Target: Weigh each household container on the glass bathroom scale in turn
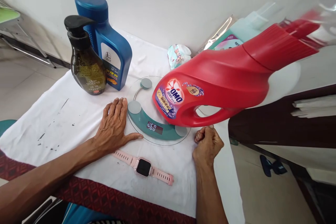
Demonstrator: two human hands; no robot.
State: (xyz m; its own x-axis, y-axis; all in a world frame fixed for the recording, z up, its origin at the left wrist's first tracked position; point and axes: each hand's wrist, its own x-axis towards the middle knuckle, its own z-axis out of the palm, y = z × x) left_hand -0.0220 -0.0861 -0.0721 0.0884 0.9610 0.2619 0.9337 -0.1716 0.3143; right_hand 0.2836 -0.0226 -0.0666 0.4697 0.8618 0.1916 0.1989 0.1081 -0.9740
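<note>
A red OMO bottle is standing on a glass scale. The left hand is lying flat, thumb apart; the right hand's fingers are curling together.

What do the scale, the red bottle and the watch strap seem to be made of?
Scale: smooth glass, probably, since its rim is see-through. Red bottle: likely plastic, softly shiny, its handle moulded in. Strap: matte, slotted, maybe silicone or soft plastic.

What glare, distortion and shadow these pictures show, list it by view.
Head view: wide-angle distortion seems to stretch the red bottle toward the upper right; glare whitens part of the shiny packet behind it. Head view: shadows fall soft and faint on the white cloth.
</note>
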